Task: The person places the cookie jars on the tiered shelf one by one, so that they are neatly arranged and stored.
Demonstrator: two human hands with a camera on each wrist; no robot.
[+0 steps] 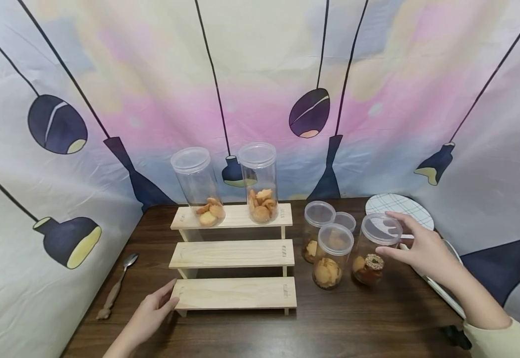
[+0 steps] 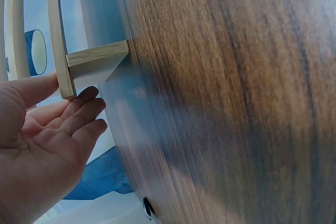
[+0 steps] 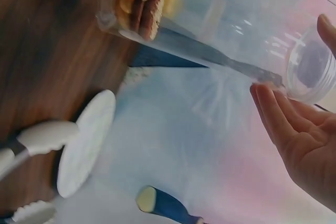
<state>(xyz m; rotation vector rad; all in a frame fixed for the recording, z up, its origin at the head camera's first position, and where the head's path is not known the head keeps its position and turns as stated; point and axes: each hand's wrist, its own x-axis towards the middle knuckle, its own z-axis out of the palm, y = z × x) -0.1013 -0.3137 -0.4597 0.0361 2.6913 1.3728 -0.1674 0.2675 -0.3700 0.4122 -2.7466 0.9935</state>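
Note:
My left hand (image 1: 152, 308) pinches the left end of the lowest step of a three-step wooden shelf stand (image 1: 237, 292); in the left wrist view the thumb is on the board's upper face, fingers under its edge. On the right, my right hand (image 1: 432, 251) holds a clear plastic jar (image 1: 362, 248) by its lid, thumb and fingers on opposite sides. Cookies and brown, nut-topped pieces (image 3: 149, 6) lie at that jar's bottom. Beside it stand several lidded jars, including a front one of cookies (image 1: 327, 272). Two tall cookie jars (image 1: 197, 184) occupy the top step.
A spoon (image 1: 119, 286) with a brown handle lies left of the stand. At the back right is a round plate (image 1: 396, 205) with a line pattern. White-tipped tongs (image 3: 47, 137) lie near it. A printed cloth (image 1: 260, 74) hangs behind the table.

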